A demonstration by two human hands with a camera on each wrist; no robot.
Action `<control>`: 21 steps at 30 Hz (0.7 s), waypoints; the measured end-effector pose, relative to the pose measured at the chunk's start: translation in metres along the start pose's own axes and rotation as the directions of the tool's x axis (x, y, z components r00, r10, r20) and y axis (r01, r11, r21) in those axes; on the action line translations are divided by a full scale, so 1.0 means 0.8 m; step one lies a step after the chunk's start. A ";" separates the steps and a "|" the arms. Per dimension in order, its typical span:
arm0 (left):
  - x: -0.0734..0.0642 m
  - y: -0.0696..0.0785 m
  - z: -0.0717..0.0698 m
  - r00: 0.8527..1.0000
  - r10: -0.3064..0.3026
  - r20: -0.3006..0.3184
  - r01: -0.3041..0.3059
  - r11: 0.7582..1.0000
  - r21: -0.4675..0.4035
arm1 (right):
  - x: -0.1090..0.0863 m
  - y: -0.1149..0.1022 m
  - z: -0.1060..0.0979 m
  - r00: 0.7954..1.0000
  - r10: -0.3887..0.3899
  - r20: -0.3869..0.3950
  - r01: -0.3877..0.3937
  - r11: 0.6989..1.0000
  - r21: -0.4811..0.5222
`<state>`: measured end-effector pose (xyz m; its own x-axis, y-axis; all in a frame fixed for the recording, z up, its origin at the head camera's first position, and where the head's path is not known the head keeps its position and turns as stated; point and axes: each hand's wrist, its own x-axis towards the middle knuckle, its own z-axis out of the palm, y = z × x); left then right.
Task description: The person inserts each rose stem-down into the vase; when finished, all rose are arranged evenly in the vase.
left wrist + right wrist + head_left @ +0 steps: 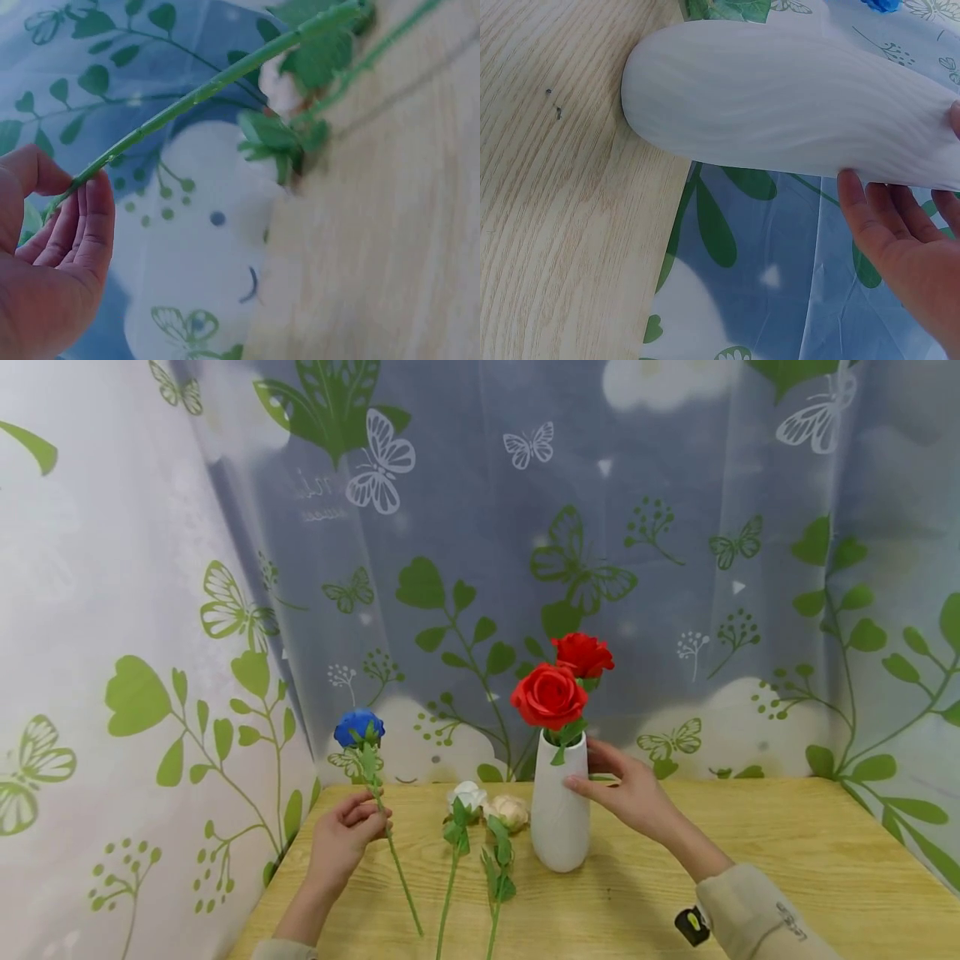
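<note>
In the head view my left hand (347, 837) pinches the green stem of a blue rose (360, 727), just under its leaves. The left wrist view shows the stem (202, 91) between thumb and fingers, slanting up and away from the hand (56, 255). A white vase (559, 810) stands upright on the table with two red roses (550, 697) in its mouth. My right hand (633, 793) holds the vase near its neck, thumb on the front and fingers round the side. Up close, the fingers touch the ribbed white vase wall (780, 105).
A white rose (467, 797) and a cream rose (508, 812) lie between the left hand and the vase, stems toward the near edge. The wooden table (660, 893) ends at a curtain (480, 543) printed with leaves and butterflies.
</note>
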<state>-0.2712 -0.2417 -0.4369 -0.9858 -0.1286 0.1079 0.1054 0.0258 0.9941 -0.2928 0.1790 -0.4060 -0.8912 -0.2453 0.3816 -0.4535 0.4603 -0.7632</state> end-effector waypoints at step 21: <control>-0.006 0.067 0.061 0.974 0.219 0.053 -0.199 0.947 -0.252 | -0.001 0.002 -0.001 1.000 0.020 -0.004 -0.020 1.000 -0.005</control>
<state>-0.2670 -0.1911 -0.3851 -0.9443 -0.0674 0.3221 0.3291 -0.2001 0.9229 -0.2928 0.1803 -0.4070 -0.9000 -0.2327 0.3686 -0.4359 0.4690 -0.7681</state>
